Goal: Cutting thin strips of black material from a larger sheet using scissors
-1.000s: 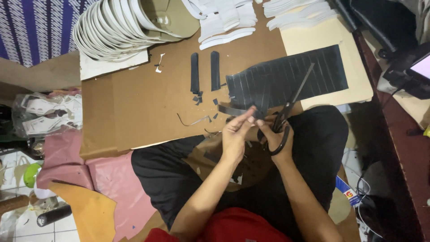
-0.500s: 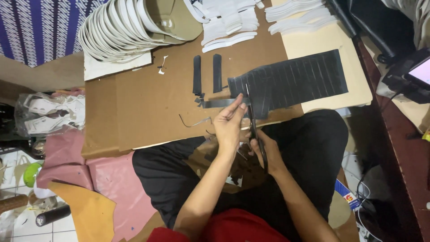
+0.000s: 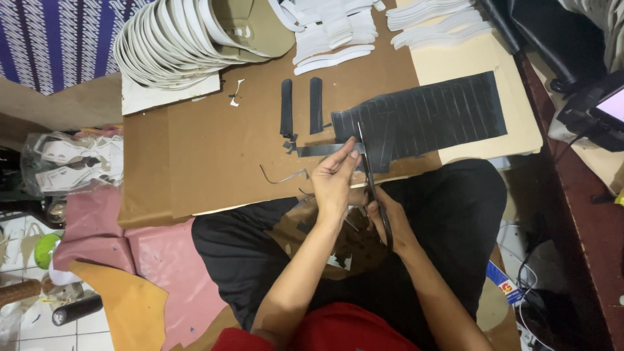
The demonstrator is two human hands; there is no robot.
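From the head camera I see my left hand (image 3: 335, 179) pinching a narrow dark strip (image 3: 318, 150) at the near edge of the black scored sheet (image 3: 429, 120). Just right of it, my right hand (image 3: 383, 218) grips scissors (image 3: 369, 179), blades pointing away over the sheet's edge. Two cut black strips (image 3: 300, 107) lie beyond the left hand on the brown tabletop (image 3: 214, 156).

The dark sheet (image 3: 422, 120) looks like thin matt leather or leatherette, scored in strips, and the narrow strip (image 3: 322, 150) pinched in the left hand (image 3: 335, 179) is the same dull stuff. The scissors (image 3: 372, 188) in the right hand (image 3: 387, 218) have dark, slightly shiny metal blades. Beneath lies a rough brown cardboard board (image 3: 214, 156), with smooth white pieces (image 3: 175, 42) stacked at its far end, and pink cloth (image 3: 97, 244) looking soft and matt.
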